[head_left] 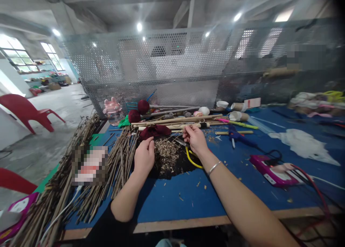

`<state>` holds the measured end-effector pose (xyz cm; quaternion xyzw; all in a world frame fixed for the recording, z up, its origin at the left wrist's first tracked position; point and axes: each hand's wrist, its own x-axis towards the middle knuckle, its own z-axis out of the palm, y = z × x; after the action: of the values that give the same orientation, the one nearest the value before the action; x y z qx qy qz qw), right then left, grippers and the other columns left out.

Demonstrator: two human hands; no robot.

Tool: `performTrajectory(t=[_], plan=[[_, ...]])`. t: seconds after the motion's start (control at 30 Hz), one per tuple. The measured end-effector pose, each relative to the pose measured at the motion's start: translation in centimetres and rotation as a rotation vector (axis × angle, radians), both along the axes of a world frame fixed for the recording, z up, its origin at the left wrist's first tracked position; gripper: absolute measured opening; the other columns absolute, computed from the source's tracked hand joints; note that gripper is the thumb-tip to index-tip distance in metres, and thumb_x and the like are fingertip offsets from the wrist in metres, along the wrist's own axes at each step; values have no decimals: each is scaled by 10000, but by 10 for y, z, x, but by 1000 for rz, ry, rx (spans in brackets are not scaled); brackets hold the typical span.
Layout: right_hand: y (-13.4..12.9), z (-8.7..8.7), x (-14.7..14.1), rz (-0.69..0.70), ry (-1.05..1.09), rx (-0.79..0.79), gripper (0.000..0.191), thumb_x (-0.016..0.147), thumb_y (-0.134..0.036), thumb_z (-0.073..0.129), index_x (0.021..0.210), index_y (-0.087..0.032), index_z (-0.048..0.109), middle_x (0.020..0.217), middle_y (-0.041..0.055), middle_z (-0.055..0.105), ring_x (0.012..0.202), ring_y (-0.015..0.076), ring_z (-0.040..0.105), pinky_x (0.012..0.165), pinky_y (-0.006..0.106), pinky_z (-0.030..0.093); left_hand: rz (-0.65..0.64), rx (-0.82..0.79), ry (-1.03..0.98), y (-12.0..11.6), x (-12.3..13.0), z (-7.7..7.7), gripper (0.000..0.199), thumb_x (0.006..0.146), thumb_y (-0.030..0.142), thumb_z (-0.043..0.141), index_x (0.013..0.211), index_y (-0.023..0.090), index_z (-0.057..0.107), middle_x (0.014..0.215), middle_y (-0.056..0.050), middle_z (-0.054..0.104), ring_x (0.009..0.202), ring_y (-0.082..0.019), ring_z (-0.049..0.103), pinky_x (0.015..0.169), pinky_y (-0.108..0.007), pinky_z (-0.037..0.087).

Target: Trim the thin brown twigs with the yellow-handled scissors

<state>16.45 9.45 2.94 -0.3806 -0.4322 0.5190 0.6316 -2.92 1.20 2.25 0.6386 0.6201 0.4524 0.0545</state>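
Over the blue table, my left hand is closed, its fingers curled at the edge of a heap of wood chips on black cloth; what it pinches, if anything, is too small to tell. My right hand, with a bangle at the wrist, is pinched to the right and slightly farther back. Something thin seems to be at its fingertips, but I cannot make it out. Scissors with yellow handles lie beneath it. Dark red cloth lies just beyond the chips.
Bundled twigs cover the left side. Light sticks and dark red yarn balls lie at the back. To the right are a blue glue gun, a purple power strip with cables, and white plastic. A perforated metal screen stands behind.
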Motion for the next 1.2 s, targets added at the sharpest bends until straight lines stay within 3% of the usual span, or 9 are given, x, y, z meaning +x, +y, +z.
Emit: performTrajectory(t=[0.1,0.27,0.4,0.6,0.77,0.87,1.0,1.1,1.2], plan=[[-4,-2,-6,48,-13,-3,367,596,-475,713,695,-171,532,611,-51,549,423,36,478,317,121,344,-60,48,90,-1,4,-1,294,844,313,477,1022,152,647,976,-88,658,938,-203,579,873,-334,434],[-4,-3,-7,145,30,-34,354,602,-456,720,693,-168,537,585,-51,559,441,45,509,349,124,368,-139,-50,102,-2,7,-7,262,856,259,459,980,180,675,931,-73,691,855,-189,621,817,-311,465],[-3,-2,-6,121,38,-27,360,591,-452,729,717,-178,531,616,-41,582,517,72,575,395,131,410,-201,-132,54,-2,9,-11,303,863,251,442,1085,190,638,1036,-78,678,914,-190,636,827,-287,474],[3,0,2,18,48,-4,361,590,-446,730,701,-179,514,598,-44,578,498,69,562,390,135,413,-172,-143,69,-1,11,-12,355,875,232,405,1184,191,574,1067,-84,666,948,-198,632,856,-302,468],[8,4,17,-17,114,-18,353,586,-429,733,678,-178,503,553,-58,550,434,49,506,367,132,392,-124,-140,5,-1,7,-10,309,871,303,423,1060,212,650,1044,-58,678,943,-199,632,862,-313,466],[7,4,22,79,86,-50,330,593,-408,733,663,-173,512,537,-52,547,424,49,490,361,135,379,-122,-95,-4,0,5,-9,283,856,327,452,906,203,701,953,-59,699,910,-200,630,865,-332,459],[1,1,15,267,-70,-83,318,617,-416,719,625,-161,529,523,-37,551,410,49,478,347,137,349,-103,41,-51,0,6,-4,284,853,293,450,956,170,684,984,-88,673,957,-199,592,902,-346,428],[-6,-2,2,371,-153,-41,314,644,-428,701,635,-155,547,555,-28,569,430,52,490,347,136,338,-208,-62,-205,-4,10,0,321,857,316,434,1002,153,669,949,-80,688,917,-185,610,877,-310,438],[-14,-2,-9,414,-151,20,292,686,-426,673,678,-160,552,584,-28,579,450,52,494,355,135,329,-395,-258,-335,-8,16,2,341,845,360,440,894,148,702,827,-50,708,804,-166,625,798,-270,451]])
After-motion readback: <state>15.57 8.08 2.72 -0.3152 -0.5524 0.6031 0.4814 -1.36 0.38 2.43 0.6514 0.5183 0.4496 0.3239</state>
